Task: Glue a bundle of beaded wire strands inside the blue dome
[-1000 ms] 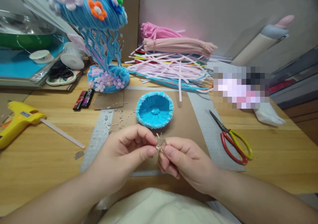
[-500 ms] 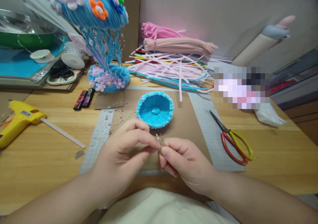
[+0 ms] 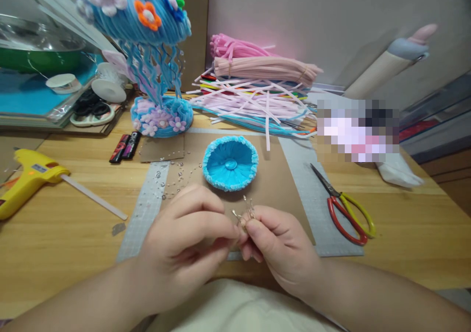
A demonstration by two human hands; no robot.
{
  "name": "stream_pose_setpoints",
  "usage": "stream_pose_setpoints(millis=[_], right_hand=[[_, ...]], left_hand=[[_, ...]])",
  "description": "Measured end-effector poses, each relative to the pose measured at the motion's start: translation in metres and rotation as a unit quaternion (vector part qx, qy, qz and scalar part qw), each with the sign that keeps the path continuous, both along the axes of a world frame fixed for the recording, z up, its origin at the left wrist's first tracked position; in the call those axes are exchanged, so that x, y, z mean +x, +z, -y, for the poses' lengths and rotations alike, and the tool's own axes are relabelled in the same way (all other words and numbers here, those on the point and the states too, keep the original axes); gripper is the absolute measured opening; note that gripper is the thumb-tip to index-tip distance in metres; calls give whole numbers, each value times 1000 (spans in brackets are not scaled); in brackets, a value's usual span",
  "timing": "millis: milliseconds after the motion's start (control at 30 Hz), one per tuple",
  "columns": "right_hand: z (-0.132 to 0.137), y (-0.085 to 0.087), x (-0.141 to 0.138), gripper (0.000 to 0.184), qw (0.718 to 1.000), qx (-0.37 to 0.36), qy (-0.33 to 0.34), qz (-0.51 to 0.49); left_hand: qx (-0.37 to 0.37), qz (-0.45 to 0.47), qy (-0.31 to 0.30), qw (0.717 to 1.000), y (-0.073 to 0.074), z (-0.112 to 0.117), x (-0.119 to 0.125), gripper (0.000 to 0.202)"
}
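My left hand (image 3: 187, 236) and my right hand (image 3: 277, 243) meet low in the middle, both pinching a small bundle of thin silver wire (image 3: 246, 212) whose ends stick up between the fingertips. Just beyond them a round blue pipe-cleaner cup (image 3: 230, 162) lies open side up on a sheet of brown cardboard (image 3: 279, 184). Small clear beads on thin strands (image 3: 172, 175) are scattered left of the cup.
A grey cutting mat (image 3: 312, 194) lies under the cardboard. Red and yellow scissors (image 3: 346, 207) rest at the right, a yellow glue gun (image 3: 31, 177) at the left. A blue pipe-cleaner jellyfish figure (image 3: 147, 52) stands behind, beside a pile of pink pipe cleaners (image 3: 257, 86).
Both hands have shifted slightly right and down while working the wire. The wire ends now stick up more clearly above my right fingers.
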State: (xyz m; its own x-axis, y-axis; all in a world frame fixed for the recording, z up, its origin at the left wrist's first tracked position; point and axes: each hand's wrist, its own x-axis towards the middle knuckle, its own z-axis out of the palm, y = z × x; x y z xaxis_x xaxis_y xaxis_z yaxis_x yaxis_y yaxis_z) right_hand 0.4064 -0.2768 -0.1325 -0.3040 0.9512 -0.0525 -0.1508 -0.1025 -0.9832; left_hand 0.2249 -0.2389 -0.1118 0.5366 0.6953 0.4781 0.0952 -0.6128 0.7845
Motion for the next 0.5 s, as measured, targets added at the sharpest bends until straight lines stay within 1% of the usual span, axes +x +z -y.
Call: stream_pose_setpoints(millis=[100, 200, 267, 367, 433, 500], right_hand=[[1, 0, 1, 34, 1000, 12, 1, 2], [2, 1, 1, 34, 1000, 6, 9, -5], [2, 1, 1, 34, 1000, -10, 11, -26], [0, 1, 0, 32, 995, -44, 27, -85], [-1, 1, 0, 31, 989, -66, 51, -124], [-2, 0, 0, 31, 985, -77, 65, -141]], left_hand=[[17, -1, -3, 1000, -1, 0, -3, 38], [19, 3, 0, 1000, -2, 1, -4, 39], [18, 1, -5, 1000, -2, 1, -5, 41], [10, 6, -17, 1000, -2, 0, -5, 42], [-26, 23, -18, 999, -2, 0, -3, 37], [-87, 41, -16, 995, -1, 1, -1, 28]])
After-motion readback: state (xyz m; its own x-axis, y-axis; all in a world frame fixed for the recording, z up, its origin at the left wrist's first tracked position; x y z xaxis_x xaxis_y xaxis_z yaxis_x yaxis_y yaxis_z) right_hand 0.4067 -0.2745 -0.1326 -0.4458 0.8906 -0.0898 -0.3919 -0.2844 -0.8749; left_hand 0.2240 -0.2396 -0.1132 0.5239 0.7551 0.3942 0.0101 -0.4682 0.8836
